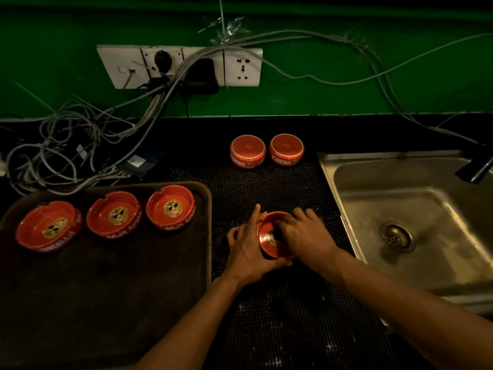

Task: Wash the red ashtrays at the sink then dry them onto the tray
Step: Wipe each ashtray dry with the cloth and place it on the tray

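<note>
My left hand (246, 247) grips a red ashtray (269, 240) by its left rim, tilted over the black mesh mat. My right hand (306, 236) has its fingers inside the bowl, pressing something dark that I cannot make out. Three red ashtrays (48, 225) (113, 213) (170, 206) sit upright in a row along the far side of the brown tray (106, 289). Two more red ashtrays (248, 151) (286, 149) stand upside down at the back of the mat. The steel sink (416, 225) lies to the right.
A tangle of grey cables (61, 150) lies on the counter behind the tray, under a wall socket panel (178, 66). A dark tap (477, 166) juts over the sink's far right corner. The black mesh mat (266, 188) covers the counter between tray and sink.
</note>
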